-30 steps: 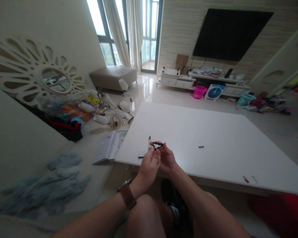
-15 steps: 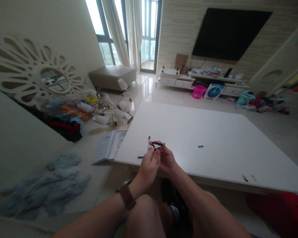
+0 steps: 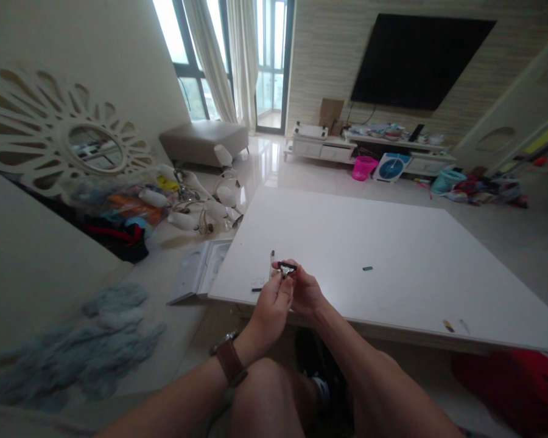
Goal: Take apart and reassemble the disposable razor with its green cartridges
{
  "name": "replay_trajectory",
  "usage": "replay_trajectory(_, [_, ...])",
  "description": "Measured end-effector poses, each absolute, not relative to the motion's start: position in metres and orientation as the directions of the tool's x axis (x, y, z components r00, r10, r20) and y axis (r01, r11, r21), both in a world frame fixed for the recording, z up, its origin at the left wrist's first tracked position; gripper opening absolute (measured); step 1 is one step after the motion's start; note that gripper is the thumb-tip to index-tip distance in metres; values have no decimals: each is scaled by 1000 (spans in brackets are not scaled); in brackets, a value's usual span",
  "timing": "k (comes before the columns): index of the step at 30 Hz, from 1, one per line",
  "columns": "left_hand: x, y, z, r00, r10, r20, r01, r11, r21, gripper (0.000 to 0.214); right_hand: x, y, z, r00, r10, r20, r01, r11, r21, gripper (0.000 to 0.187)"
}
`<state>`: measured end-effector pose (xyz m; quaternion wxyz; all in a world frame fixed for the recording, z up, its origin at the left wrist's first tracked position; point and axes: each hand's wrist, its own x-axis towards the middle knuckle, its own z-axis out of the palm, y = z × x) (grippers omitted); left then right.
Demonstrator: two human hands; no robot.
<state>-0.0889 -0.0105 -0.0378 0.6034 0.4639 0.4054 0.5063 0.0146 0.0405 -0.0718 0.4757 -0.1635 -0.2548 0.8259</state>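
Close together at the table's near edge, both my hands hold a small razor (image 3: 287, 268) with a dark, wide head and a shiny silver neck. My left hand (image 3: 273, 302) is closed round its lower part, thumb on top, so the handle is hidden. Fingers of my right hand (image 3: 307, 289) are closed at the right end of the head; some of them are out of sight behind my left hand. Just left of my hands, a thin stick-like thing with a dark tip (image 3: 273, 253) and a short dark strip (image 3: 256, 290) lie on the white table (image 3: 329, 225).
A small dark green piece (image 3: 368, 268) lies right of my hands, and two small flat pieces (image 3: 448, 326) are near the front edge. An open white box (image 3: 189, 271) and a dismantled chandelier (image 3: 205, 210) occupy the floor at left. Red cloth (image 3: 506, 383) is at lower right.
The view has shifted very slightly. My hands keep the same hold on the razor, and its head seems to have turned very little, if at all.
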Motion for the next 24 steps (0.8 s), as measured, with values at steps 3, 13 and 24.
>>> replay_trajectory(3, [-88, -10, -38, 167, 986, -5, -219, 42, 975, 44, 16, 42, -70, -494, 869, -12, -706, -409, -578, 25])
replay_trajectory(13, [-86, -12, -34, 197, 980, -2, -319, 66, 946, 43, 19, 44, -67, -496, 868, 38, -704, -376, -603, 28])
replay_trajectory(24, [-88, -16, -28, 242, 963, -120, -419, 215, 882, 41, 15, 39, -67, -483, 876, -19, -723, -410, -556, 31])
